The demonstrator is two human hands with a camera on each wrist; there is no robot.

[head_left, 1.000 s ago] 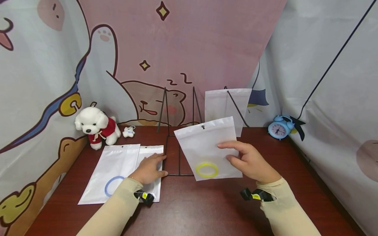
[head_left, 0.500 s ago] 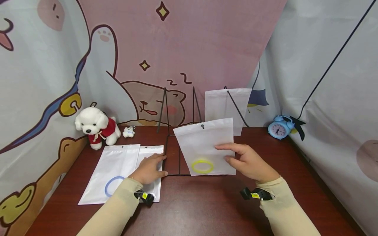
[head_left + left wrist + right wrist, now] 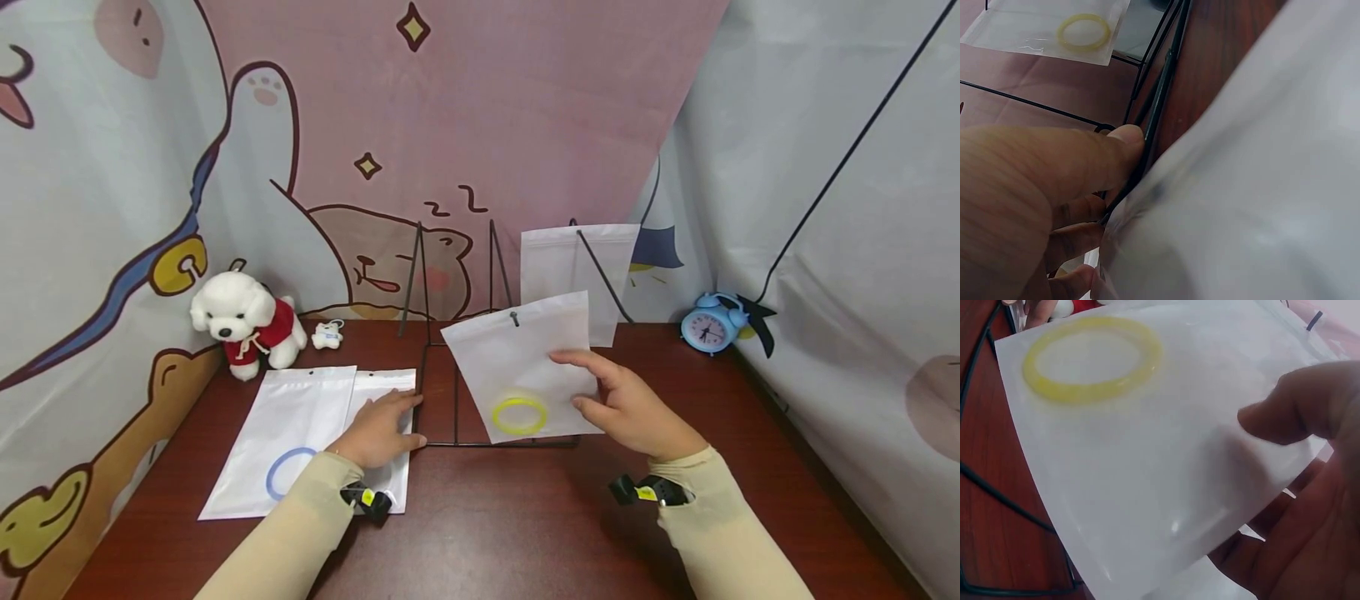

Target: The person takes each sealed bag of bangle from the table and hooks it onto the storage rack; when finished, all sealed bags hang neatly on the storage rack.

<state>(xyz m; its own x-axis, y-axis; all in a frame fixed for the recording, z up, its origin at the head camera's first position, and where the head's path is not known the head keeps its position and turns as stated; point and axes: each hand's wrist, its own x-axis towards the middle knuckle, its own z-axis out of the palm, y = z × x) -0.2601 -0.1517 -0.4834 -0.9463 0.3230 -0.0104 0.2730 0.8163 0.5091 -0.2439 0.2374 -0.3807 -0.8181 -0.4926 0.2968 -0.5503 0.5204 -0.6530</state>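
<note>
Though dark, tabletop (image 3: 480, 525) amid cartoon drapes (image 3: 510, 117).

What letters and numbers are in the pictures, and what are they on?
"Z" and "Z": pink backdrop, above the drawn animal.
Blue clock: dial marks, too small to read.
Yellow labels by both wrists: too small.
Little white toy: blue marks, too small.
White bag in the right hand: no writing seen.

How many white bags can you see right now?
4: the blue-ring bag and a second bag partly under it on the table; the yellow-ring bag in the right hand; the rear bag on the rack. More may be hidden.
</note>
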